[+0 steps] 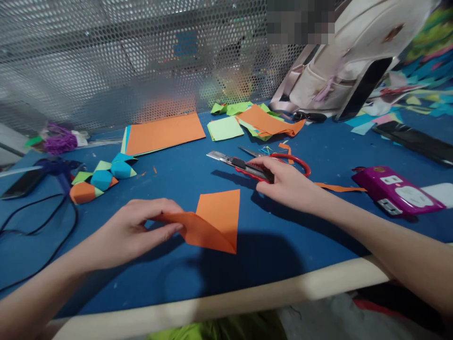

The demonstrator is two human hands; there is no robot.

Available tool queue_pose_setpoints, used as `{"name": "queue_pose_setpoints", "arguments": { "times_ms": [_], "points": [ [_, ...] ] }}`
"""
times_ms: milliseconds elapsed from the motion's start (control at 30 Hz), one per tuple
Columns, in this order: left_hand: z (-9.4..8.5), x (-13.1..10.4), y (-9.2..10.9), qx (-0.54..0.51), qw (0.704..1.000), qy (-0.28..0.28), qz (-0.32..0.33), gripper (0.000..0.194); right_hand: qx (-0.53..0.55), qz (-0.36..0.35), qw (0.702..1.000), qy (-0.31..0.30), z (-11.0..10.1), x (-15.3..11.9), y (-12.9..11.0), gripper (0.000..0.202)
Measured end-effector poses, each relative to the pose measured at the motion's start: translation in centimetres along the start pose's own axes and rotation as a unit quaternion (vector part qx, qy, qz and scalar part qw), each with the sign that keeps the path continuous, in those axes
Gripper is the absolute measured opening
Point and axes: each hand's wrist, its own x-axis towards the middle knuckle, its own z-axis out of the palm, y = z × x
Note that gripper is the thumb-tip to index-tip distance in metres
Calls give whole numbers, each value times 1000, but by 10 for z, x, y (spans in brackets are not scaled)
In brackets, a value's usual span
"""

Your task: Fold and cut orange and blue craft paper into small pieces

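Pinched between the thumb and fingers of my left hand (141,231) is the left part of an orange paper sheet (218,212). The sheet is partly folded, its far right portion lying on the blue table (170,278). My right hand (283,182) is closed on a red and black utility knife (244,167), whose blade points left above the table. Just behind that hand lie scissors with red handles (295,159), partly hidden by the fingers.
Orange sheets (166,134), a pale green paper stack (225,129) and orange scraps (265,120) lie at the back. Folded paper pieces (102,179) and black cables (38,229) are at left. A purple box (399,189), backpack (318,75) and phone (366,89) are at right.
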Motion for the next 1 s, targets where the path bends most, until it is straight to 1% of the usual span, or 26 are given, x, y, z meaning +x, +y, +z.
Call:
{"name": "queue_pose_setpoints", "arguments": {
  "times_ms": [67, 100, 133, 200, 233, 267, 300, 333, 433, 533, 567, 667, 733, 800, 900, 933, 1000],
  "points": [
    [1, 1, -4, -25, 1000, 1, 12, 15, 94, 81, 990, -65, 1, -3, -8, 23],
    [2, 3, -5, -39, 999, 4, 21, 14, 154, 120, 975, -101, 2, -5, -12, 13],
    [4, 4, -5, -43, 999, 15, 26, 12, 219, 152, 954, -134, 3, -7, -15, 10],
    [8, 7, -2, -41, 998, 29, 36, 12, 342, 186, 904, -177, 7, -9, -20, 15],
    [10, 9, 1, -36, 998, 29, 40, 13, 385, 190, 884, -182, 10, -10, -21, 17],
    [12, 11, 4, -29, 998, 27, 44, 13, 410, 191, 874, -177, 12, -10, -23, 20],
    [13, 13, 7, -22, 998, 25, 46, 14, 416, 191, 874, -164, 14, -10, -23, 23],
    [14, 16, 11, -17, 998, 23, 50, 14, 406, 190, 882, -148, 16, -9, -24, 25],
    [17, 26, 16, -3, 998, 20, 62, 16, 329, 183, 920, -106, 22, -7, -23, 29],
    [21, 39, 13, 23, 998, 17, 49, 17, 274, 148, 945, -100, 24, -4, -21, 28],
    [23, 44, 12, 34, 998, 22, 42, 21, 268, 129, 950, -98, 24, -4, -20, 28],
    [25, 58, 8, 71, 997, 32, 9, 45, 265, 75, 957, -87, 24, -4, -17, 28],
    [25, 66, 9, 88, 996, 17, -17, 54, 265, 52, 960, -76, 23, -4, -17, 28],
    [23, 71, 11, 72, 996, -15, -40, 50, 272, 40, 960, -60, 21, -4, -18, 29],
    [21, 76, 11, -16, 995, -58, -78, 30, 289, 31, 956, -39, 19, -4, -20, 30],
    [20, 76, 9, -47, 993, -59, -94, 25, 306, 31, 951, -38, 19, -4, -21, 31],
    [19, 77, 2, -95, 987, -32, -125, 22, 360, 43, 931, -41, 18, -3, -21, 32]
  ]
}}
